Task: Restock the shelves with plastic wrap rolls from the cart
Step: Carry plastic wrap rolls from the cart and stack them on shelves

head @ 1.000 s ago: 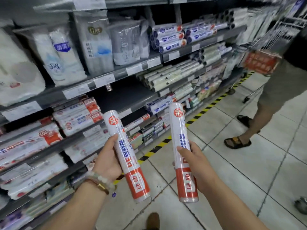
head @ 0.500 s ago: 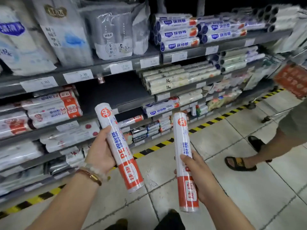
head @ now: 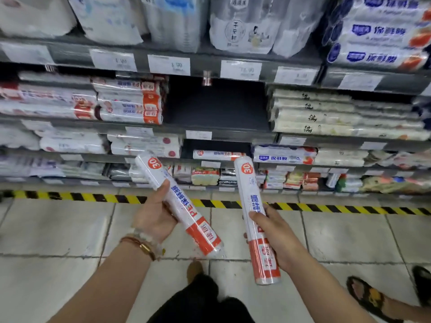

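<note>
While the left hand [head: 155, 215] grips one plastic wrap roll [head: 179, 203] tilted leftward, the right hand [head: 276, 236] grips another roll [head: 255, 220] nearly upright; both rolls are held in front of the shelves [head: 217, 134], below a dark gap [head: 217, 106].

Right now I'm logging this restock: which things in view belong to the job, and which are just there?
Job:
left hand holding left roll
right hand holding right roll
shelf gap

Just there:
tissue packs
hazard tape
sandalled foot
</note>
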